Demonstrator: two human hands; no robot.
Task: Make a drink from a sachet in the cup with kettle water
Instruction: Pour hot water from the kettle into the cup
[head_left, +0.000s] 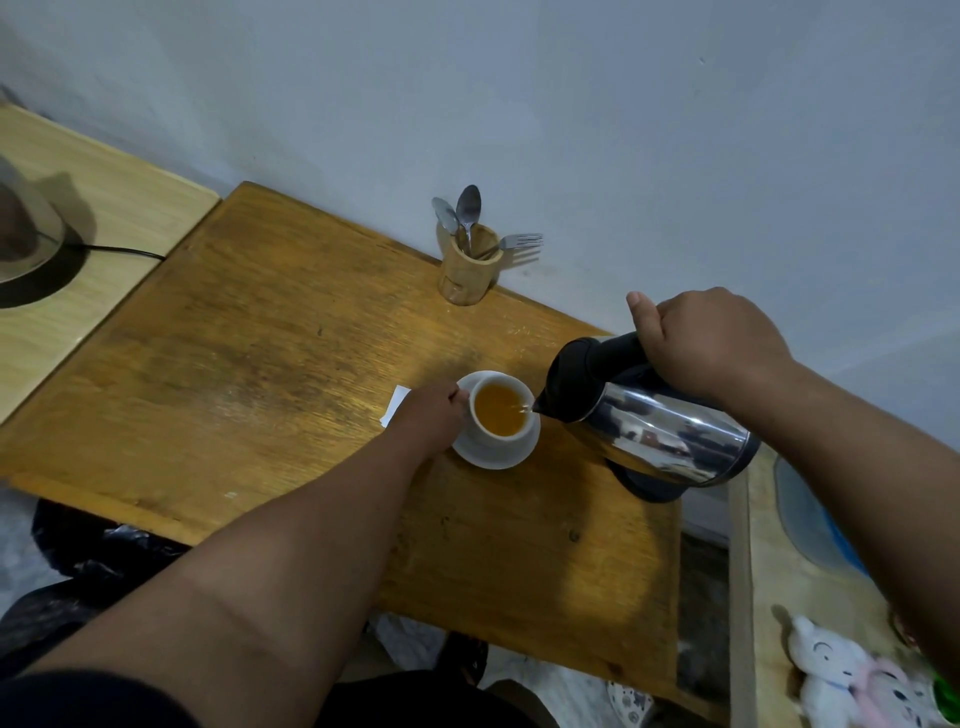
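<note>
A white cup (488, 434) stands on a white saucer (498, 457) on the wooden table (249, 364), and it is nearly full of amber liquid. My left hand (434, 415) grips the cup's left side. My right hand (711, 343) holds the black handle of a steel kettle (660, 426), tilted with its spout at the cup's right rim; a thin stream of water runs in. A white sachet (396, 402) lies just left of my left hand, partly hidden by it.
A bamboo holder (467, 270) with two spoons and a fork stands at the wall. The kettle's base (36, 270) with its cord sits on a lighter table at the left. Soft toys (852, 675) lie at the lower right.
</note>
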